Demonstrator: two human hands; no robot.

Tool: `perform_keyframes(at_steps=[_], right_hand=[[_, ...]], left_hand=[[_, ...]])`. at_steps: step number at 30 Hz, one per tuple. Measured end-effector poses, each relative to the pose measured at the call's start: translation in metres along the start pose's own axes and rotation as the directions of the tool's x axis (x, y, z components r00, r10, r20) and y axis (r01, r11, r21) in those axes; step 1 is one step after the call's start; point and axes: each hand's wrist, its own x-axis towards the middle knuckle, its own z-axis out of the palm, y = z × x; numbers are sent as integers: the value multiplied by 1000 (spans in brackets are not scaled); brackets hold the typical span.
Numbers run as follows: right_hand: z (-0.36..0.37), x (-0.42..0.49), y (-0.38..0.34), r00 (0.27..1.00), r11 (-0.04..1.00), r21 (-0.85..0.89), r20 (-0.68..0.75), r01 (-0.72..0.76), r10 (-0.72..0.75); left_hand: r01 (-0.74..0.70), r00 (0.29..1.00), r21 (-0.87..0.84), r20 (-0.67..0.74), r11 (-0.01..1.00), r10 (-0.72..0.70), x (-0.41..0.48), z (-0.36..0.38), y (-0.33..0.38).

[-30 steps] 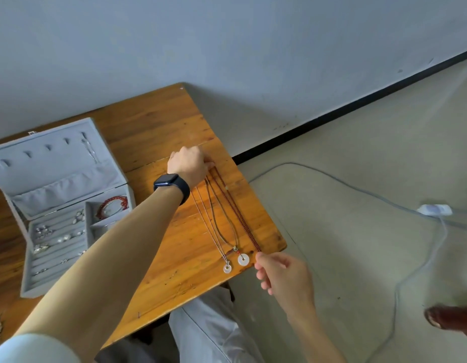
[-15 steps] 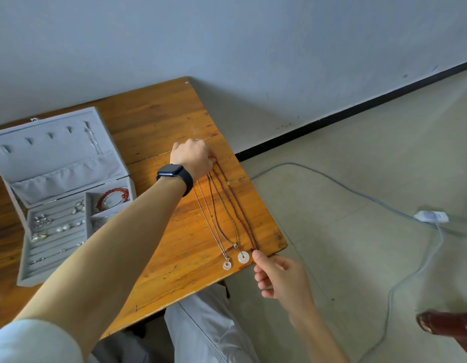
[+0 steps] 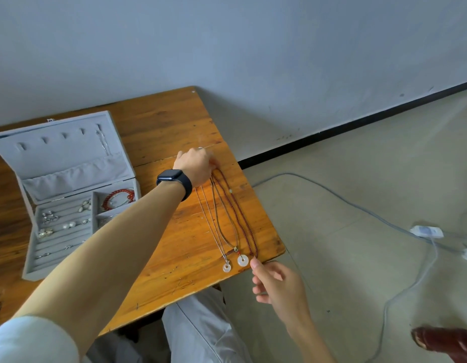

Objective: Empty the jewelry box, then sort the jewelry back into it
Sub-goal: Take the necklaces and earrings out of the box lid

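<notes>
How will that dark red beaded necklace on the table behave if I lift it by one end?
Probably floppy: the red beaded necklace lies as a long thin loop flat on the table, so it should droop and swing. Likely light, since its beads look tiny. It lies close beside the disc pendant necklace, so lifting might snag that.

Head-worn view, angled down, close over table (image 3: 159, 132)

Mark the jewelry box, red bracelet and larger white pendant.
jewelry box (image 3: 70, 153), head view, grey lining of the open lid.
red bracelet (image 3: 116, 192), head view, upper arc of its beads.
larger white pendant (image 3: 239, 261), head view, left side of the ring.
</notes>
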Motion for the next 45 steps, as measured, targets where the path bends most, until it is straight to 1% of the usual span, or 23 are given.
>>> perform_keyframes(at_steps=[6,8,10,12,13,15,17,20,22,26,30,33,37,40,43,45], right_hand=[[-16,-10,-8,996,994,-64,-12,87,-88],[-22,-13,-10,983,974,-153,-44,168,-176],[-24,-17,-14,953,920,-290,-68,263,-294],[-19,-23,-23,903,823,-436,-50,364,-426],[-14,-26,-29,868,759,-492,-15,426,-497],[0,-31,-44,786,626,-551,93,552,-611],[17,-31,-60,703,491,-588,200,643,-682],[46,-23,-82,611,328,-612,333,719,-718],[68,-14,-97,573,225,-638,413,737,-708],[110,5,-124,515,101,-636,510,765,-689],[154,22,-152,459,36,-613,550,789,-698],[185,36,-167,435,9,-602,567,799,-699],[221,64,-184,448,27,-612,547,790,-707],[245,85,-198,464,37,-638,517,769,-719],[266,100,-210,449,4,-676,485,737,-751],[279,106,-216,436,10,-687,450,727,-779]], left_hand=[[-54,997,-1,-63,999,54,-35,-8,3],[-59,995,-9,-87,998,58,-54,-12,0],[-47,993,-12,-106,999,45,-76,-16,-4],[-18,990,-7,-140,1000,16,-100,-19,-10],[5,986,2,-166,1000,-4,-113,-20,-14],[53,975,30,-218,998,-45,-138,-22,-25],[90,967,58,-245,994,-73,-160,-23,-38],[141,953,39,-277,989,-125,-186,-27,-63],[185,943,22,-284,982,-171,-200,-31,-78],[257,921,-2,-301,966,-246,-218,-36,-110],[332,883,-60,-332,942,-332,-229,-36,-147],[364,859,-120,-340,924,-382,-231,-33,-175],[404,826,-177,-352,898,-441,-226,-24,-206],[396,836,-193,-329,898,-440,-223,-12,-222],[399,843,-201,-304,895,-444,-223,0,-227],[395,843,-190,-313,899,-437,-223,4,-228]])
